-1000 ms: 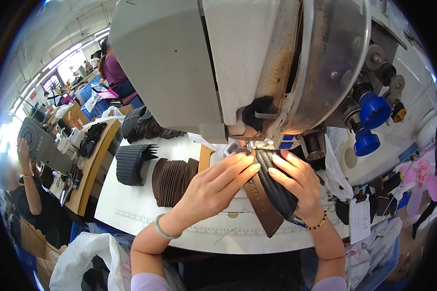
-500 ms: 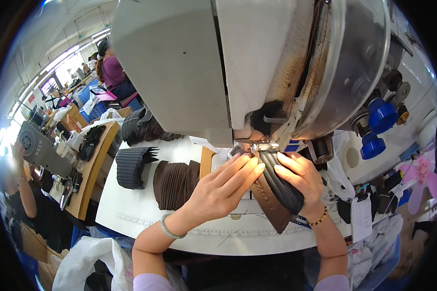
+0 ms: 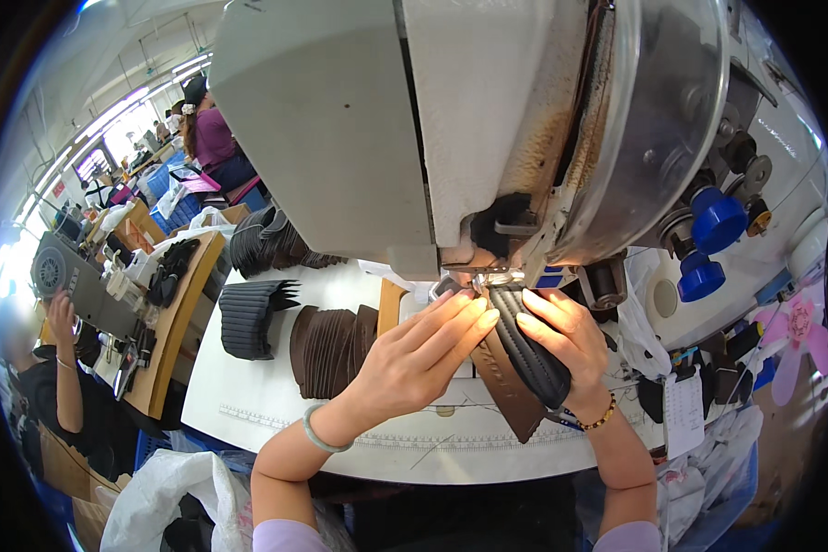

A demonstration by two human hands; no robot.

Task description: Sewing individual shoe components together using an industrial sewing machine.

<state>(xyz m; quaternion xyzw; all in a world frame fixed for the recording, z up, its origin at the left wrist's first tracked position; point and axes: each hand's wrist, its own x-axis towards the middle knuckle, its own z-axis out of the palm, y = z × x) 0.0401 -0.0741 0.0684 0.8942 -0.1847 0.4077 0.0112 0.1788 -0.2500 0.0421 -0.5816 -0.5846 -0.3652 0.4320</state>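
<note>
Black piece [image 3: 530, 361] is sitting between both hands, over the brown strip [image 3: 506, 397] – left hand [image 3: 414, 350] is pressing flat, right hand [image 3: 572, 342] is draping over it – can't tell if it's gripping.

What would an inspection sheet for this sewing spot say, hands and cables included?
Surface: white table, ruler markings near its front edge.
Work pieces: black textured piece and brown strip, at the sewing machine.
Clutter: dark brown stack and black ribbed stack, left of the hands.
Left hand: fingertips on the pieces' left side.
Right hand: fingertips on the black textured piece.
Cables: can't be made out clearly.
Surroundings: co-worker beside a grey machine, left; pink flower-shaped object, right.
</note>
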